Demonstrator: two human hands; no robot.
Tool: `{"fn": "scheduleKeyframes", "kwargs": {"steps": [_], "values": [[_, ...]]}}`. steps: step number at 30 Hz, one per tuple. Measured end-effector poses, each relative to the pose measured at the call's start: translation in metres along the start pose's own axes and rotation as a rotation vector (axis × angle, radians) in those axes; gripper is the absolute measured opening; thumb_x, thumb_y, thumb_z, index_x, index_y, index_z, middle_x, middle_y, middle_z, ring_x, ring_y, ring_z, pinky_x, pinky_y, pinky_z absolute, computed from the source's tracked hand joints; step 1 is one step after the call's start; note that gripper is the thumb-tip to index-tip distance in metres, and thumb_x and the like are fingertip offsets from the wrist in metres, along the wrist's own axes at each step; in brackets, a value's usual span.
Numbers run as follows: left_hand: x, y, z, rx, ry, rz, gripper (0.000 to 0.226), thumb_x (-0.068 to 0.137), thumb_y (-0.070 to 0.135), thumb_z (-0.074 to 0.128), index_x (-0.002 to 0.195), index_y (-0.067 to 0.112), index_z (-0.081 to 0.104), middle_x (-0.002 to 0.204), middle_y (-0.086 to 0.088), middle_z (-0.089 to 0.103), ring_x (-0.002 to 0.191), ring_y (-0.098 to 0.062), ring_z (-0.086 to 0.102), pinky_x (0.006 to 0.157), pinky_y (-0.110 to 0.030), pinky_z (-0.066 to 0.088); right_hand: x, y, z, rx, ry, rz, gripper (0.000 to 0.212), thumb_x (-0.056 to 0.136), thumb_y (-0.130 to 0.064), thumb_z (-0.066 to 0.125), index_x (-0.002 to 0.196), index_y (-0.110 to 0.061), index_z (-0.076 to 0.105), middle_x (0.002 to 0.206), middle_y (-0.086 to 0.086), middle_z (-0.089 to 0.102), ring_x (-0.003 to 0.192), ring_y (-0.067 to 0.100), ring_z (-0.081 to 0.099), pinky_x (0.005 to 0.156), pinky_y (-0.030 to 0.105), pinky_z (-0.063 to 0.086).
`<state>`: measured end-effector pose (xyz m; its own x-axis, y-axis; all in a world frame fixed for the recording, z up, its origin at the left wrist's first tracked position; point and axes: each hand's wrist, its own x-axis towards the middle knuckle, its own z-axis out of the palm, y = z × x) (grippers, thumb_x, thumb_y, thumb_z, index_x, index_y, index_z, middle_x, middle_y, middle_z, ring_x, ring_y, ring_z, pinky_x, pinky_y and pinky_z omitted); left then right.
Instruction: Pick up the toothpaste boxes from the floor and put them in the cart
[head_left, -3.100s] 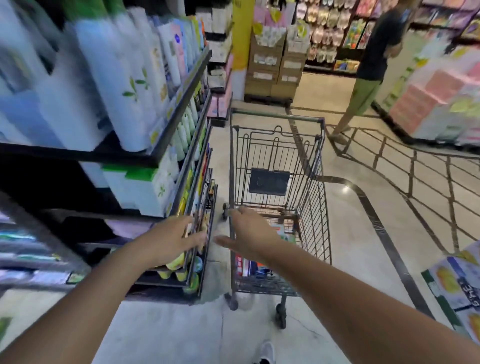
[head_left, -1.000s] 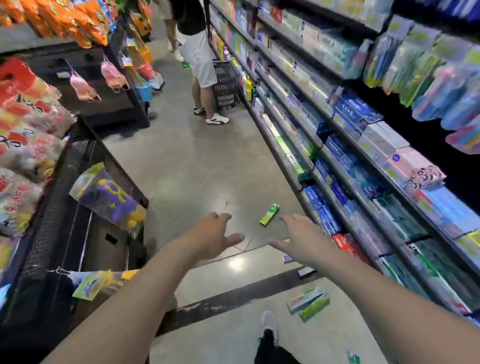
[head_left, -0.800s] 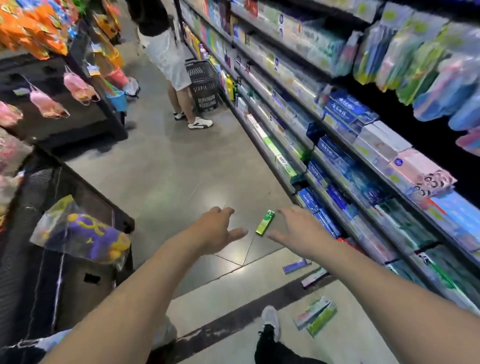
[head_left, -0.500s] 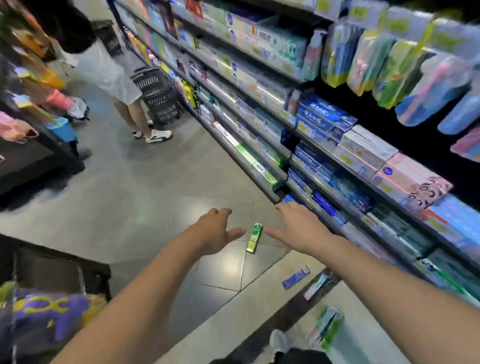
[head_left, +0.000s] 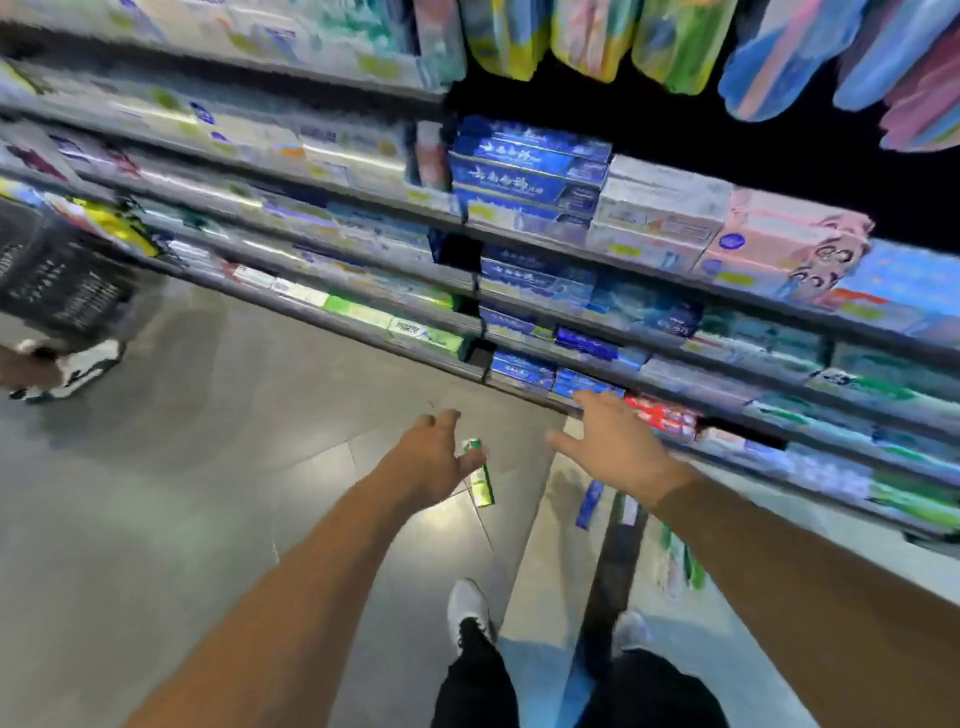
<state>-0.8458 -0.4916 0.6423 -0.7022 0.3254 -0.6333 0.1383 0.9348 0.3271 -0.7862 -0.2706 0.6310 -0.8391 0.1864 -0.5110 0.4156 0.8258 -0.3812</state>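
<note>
While both arms reach forward into the middle of the frame, neither of the hands holds anything. The left hand (head_left: 434, 454) hangs palm down with its fingers loosely spread, just left of a green toothpaste box (head_left: 481, 477) that lies flat on the grey floor (head_left: 182, 493) at the frame's centre; the thumb overlaps the box's upper end in the picture, but I cannot tell whether it touches it. The right hand (head_left: 615, 449) is likewise released, fingers splayed, hovering in front of the lowest shelf (head_left: 519, 387) right of centre.

Below the right forearm, more boxes lie on the floor: a blue box (head_left: 589, 504), a pale box (head_left: 628, 509) just beside it, and a blurred greenish pair (head_left: 680, 564) lower and farther right, partly hidden by the arm.

The shelves, stocked with blue, white, pink and green cartons, run diagonally from the upper left to the right edge. The person's own white shoes (head_left: 467, 605) and dark trouser legs show at the bottom centre. At the left edge stands a dark shopping basket (head_left: 57, 280), with another person's sneaker (head_left: 72, 366) beneath it. The whole view is motion-blurred.
</note>
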Motion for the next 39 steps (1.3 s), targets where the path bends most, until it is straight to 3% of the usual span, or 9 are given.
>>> {"fn": "scheduleKeyframes", "kwargs": {"steps": [5, 8, 11, 22, 24, 26, 29, 33, 39], "values": [[0.098, -0.032, 0.066, 0.022, -0.098, 0.024, 0.072, 0.095, 0.051, 0.051, 0.152, 0.016, 0.024, 0.143, -0.019, 0.039, 0.127, -0.037, 0.047, 0.105, -0.038, 0.039, 0.056, 0.073, 0.087, 0.201, 0.0, 0.319, 0.084, 0.077, -0.072, 0.057, 0.135, -0.012, 0.045, 0.13, 0.014, 0.056, 0.116, 0.031, 0.056, 0.098, 0.04, 0.048], [0.168, -0.06, 0.135, 0.022, -0.131, -0.034, 0.074, 0.095, 0.048, 0.052, 0.154, 0.015, 0.021, 0.139, -0.019, 0.042, 0.124, -0.037, 0.049, 0.103, -0.037, 0.039, 0.09, 0.131, 0.157, 0.169, 0.002, 0.459, 0.061, 0.082, -0.051, 0.067, 0.125, -0.012, 0.05, 0.119, 0.017, 0.059, 0.107, 0.034, 0.059, 0.086, 0.037, 0.048], [0.242, -0.09, 0.217, 0.067, -0.141, -0.082, 0.076, 0.095, 0.048, 0.052, 0.155, 0.015, 0.017, 0.137, -0.019, 0.041, 0.121, -0.04, 0.051, 0.101, -0.041, 0.042, 0.133, 0.184, 0.234, 0.146, -0.026, 0.553, 0.067, 0.086, -0.046, 0.066, 0.136, -0.008, 0.043, 0.13, 0.02, 0.052, 0.118, 0.034, 0.053, 0.094, 0.038, 0.045], [0.474, -0.198, 0.44, 0.113, -0.01, -0.188, 0.093, 0.087, 0.05, 0.061, 0.156, 0.026, 0.003, 0.138, -0.025, 0.034, 0.117, -0.046, 0.05, 0.1, -0.046, 0.044, 0.3, 0.313, 0.499, 0.228, 0.003, 0.685, 0.057, 0.086, -0.033, 0.067, 0.129, -0.007, 0.04, 0.129, 0.02, 0.043, 0.114, 0.039, 0.053, 0.092, 0.044, 0.047], [0.494, -0.209, 0.461, 0.107, 0.024, -0.209, 0.103, 0.084, 0.051, 0.065, 0.156, 0.021, -0.002, 0.135, -0.025, 0.035, 0.113, -0.047, 0.053, 0.098, -0.047, 0.045, 0.32, 0.328, 0.532, 0.215, 0.006, 0.708, 0.064, 0.09, -0.033, 0.062, 0.14, -0.007, 0.03, 0.139, 0.022, 0.038, 0.122, 0.04, 0.049, 0.097, 0.046, 0.045], [0.507, -0.217, 0.477, 0.152, 0.087, -0.217, 0.11, 0.083, 0.051, 0.068, 0.156, 0.017, -0.007, 0.134, -0.023, 0.031, 0.109, -0.047, 0.055, 0.092, -0.048, 0.047, 0.333, 0.339, 0.559, 0.176, -0.009, 0.712, 0.084, 0.093, -0.035, 0.058, 0.152, -0.005, 0.006, 0.145, 0.027, 0.03, 0.129, 0.039, 0.043, 0.102, 0.046, 0.043], [0.519, -0.228, 0.489, 0.216, 0.164, -0.209, 0.107, 0.084, 0.041, 0.07, 0.155, 0.02, -0.007, 0.133, -0.022, 0.027, 0.1, -0.047, 0.059, 0.083, -0.047, 0.051, 0.339, 0.344, 0.581, 0.026, 0.063, 0.687, 0.095, 0.094, -0.032, 0.055, 0.149, 0.002, -0.015, 0.145, 0.03, 0.027, 0.125, 0.039, 0.046, 0.099, 0.045, 0.046], [0.513, -0.235, 0.48, 0.147, 0.163, -0.221, 0.1, 0.08, 0.021, 0.073, 0.153, 0.027, 0.004, 0.123, -0.021, 0.029, 0.097, -0.051, 0.057, 0.083, -0.052, 0.053, 0.329, 0.335, 0.571, 0.049, 0.094, 0.657, 0.085, 0.095, -0.022, 0.051, 0.152, -0.007, -0.011, 0.141, 0.028, 0.034, 0.118, 0.04, 0.051, 0.092, 0.047, 0.048], [0.435, -0.177, 0.407, 0.153, 0.05, -0.181, 0.084, 0.078, 0.022, 0.072, 0.143, 0.012, 0.02, 0.113, -0.024, 0.057, 0.108, -0.045, 0.054, 0.086, -0.046, 0.047, 0.254, 0.285, 0.469, 0.107, 0.086, 0.608, 0.096, 0.092, -0.014, 0.058, 0.153, -0.013, -0.016, 0.147, 0.024, 0.031, 0.119, 0.04, 0.054, 0.091, 0.046, 0.049]]}}
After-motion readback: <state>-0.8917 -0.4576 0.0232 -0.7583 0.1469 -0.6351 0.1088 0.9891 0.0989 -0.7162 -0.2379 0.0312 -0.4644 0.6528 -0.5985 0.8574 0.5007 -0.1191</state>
